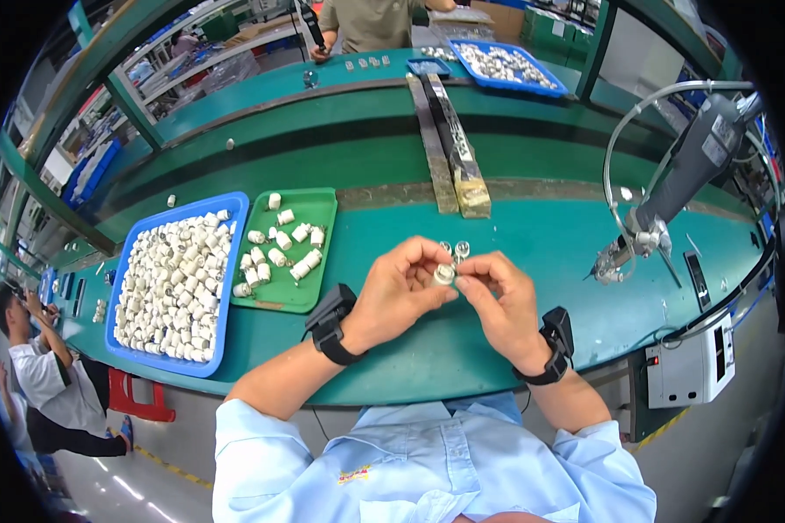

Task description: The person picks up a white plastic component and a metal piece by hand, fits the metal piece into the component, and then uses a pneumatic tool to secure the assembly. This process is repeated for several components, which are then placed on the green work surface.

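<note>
A small white cylindrical part, resembling a lamp socket with metal inside its open end, is held over the green table in front of me. My left hand pinches it between thumb and fingers. From the other side, my right hand is closed with its thumb and fingertips at the part's edge. Just beyond my fingertips stand a few small silvery, round-topped parts, partly hidden by my hands. To the left, a green tray holds several similar white parts, some with metal ends.
A blue tray heaped with white parts adjoins the green one. A grey powered screwdriver hangs at the right above the table. Taped bars lie ahead. A person works across the bench, near another blue tray.
</note>
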A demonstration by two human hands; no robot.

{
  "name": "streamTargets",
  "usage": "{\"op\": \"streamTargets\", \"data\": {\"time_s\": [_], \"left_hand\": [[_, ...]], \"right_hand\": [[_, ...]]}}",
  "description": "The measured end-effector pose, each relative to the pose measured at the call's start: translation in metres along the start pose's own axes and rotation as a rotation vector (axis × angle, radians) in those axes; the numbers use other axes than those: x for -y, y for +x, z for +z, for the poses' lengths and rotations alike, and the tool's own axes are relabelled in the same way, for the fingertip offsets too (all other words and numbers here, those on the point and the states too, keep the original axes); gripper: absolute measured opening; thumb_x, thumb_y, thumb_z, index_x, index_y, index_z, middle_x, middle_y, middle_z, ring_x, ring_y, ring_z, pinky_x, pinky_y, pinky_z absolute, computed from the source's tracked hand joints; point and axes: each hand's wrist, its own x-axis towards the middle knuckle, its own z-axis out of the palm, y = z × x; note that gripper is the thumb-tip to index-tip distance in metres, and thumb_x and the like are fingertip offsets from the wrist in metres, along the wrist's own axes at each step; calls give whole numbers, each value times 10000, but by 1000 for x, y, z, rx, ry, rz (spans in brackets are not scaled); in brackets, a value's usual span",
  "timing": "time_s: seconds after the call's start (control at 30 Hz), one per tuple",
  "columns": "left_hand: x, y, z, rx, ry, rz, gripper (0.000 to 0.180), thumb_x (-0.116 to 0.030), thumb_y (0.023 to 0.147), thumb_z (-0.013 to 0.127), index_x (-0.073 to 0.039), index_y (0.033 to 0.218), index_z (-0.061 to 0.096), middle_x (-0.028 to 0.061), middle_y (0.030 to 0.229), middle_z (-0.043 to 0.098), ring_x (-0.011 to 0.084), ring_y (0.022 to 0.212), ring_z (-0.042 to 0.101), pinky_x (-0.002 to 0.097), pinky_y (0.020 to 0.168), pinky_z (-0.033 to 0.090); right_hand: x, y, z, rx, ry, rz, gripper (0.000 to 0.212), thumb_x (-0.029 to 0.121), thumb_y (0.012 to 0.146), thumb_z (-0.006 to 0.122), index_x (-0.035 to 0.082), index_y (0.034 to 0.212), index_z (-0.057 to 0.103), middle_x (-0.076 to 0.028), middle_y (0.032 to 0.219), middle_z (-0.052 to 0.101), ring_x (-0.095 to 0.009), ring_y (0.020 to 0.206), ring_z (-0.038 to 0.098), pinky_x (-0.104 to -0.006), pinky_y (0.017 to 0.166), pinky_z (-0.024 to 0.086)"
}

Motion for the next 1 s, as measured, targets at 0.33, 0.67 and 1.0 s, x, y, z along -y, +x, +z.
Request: {"op": "streamTargets", "data": {"time_s": [0.33,0.67,1.0], "left_hand": [[18,-14,9,-59,229,-10,253,24,822,685,-9,1052,583,16,924,584,46,724,543,204,631,466],[20,-14,13,-144,352,27,239,0,794,713,-12,1017,630,38,883,587,61,653,523,223,578,447],[19,-15,12,-117,413,-4,249,14,805,720,3,1037,630,50,961,626,77,762,597,222,672,513]], "right_hand": [[2,-6,6,-40,-405,-254,85,-24,868,617,-8,952,612,-114,850,641,-204,729,640,-289,629,500],[-4,-10,7,-21,-308,-186,133,-11,856,636,-3,988,623,-115,863,635,-232,742,643,-313,629,516],[-10,-13,3,-56,-119,42,123,12,869,645,-10,988,626,-106,896,644,-177,776,658,-277,663,538]]}}
